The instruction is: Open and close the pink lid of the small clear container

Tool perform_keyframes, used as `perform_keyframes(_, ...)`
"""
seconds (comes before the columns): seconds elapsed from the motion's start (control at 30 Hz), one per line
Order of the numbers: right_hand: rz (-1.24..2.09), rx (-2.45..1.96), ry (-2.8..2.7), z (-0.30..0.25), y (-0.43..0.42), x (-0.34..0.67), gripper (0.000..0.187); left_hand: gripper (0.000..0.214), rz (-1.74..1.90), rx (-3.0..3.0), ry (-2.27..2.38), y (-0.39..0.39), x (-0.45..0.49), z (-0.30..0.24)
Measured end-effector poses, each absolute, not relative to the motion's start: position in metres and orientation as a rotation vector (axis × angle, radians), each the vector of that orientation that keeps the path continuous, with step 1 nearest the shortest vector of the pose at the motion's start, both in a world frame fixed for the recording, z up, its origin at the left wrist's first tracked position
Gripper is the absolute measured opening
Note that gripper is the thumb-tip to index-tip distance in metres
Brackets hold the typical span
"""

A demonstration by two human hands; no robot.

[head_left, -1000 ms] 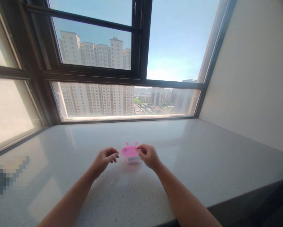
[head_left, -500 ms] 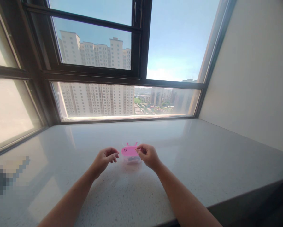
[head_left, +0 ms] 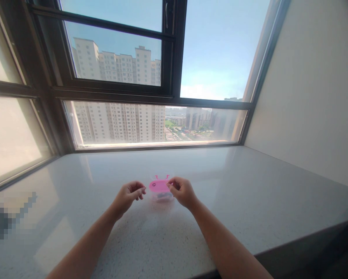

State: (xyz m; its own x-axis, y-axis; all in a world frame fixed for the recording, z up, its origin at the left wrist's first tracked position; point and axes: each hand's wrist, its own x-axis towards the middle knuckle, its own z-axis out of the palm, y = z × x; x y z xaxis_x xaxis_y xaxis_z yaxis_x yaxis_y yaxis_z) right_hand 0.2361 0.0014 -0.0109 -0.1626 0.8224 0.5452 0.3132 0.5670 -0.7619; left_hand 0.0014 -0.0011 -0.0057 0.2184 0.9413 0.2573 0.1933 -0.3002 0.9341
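A small clear plastic box with a pink lid [head_left: 161, 186] stands on the pale speckled sill, and dim dark contents show through its side. On the left part of the lid lies a small dark ring [head_left: 154, 185]. My left hand [head_left: 131, 195] is just left of the box, thumb and fingertips closed in a pinch. My right hand [head_left: 183, 192] covers the box's right end, its thumb and forefinger also pinched, above or against the lid. Whatever either pinch holds is too small to make out.
The speckled stone sill [head_left: 234, 201] runs up to a dark-framed window [head_left: 150, 99] at the back. A plain wall [head_left: 310, 93] rises on the right. A pixelated patch [head_left: 7, 217] hides something at the far left. The sill's front edge drops away at lower right.
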Motion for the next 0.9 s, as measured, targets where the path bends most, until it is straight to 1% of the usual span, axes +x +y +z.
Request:
perform_keyframes(0.63,0.576,-0.912,-1.698,-0.0084,-0.0005,0.2362,0.013,0.018,1.22,1.628,1.112,-0.0043,0.0036,-0.0013)
perform_keyframes(0.9,0.573,-0.917,-1.703,-0.0074,-0.0009,0.2358,0.012,0.015,1.228,1.624,1.098,-0.0037,0.002,-0.0029)
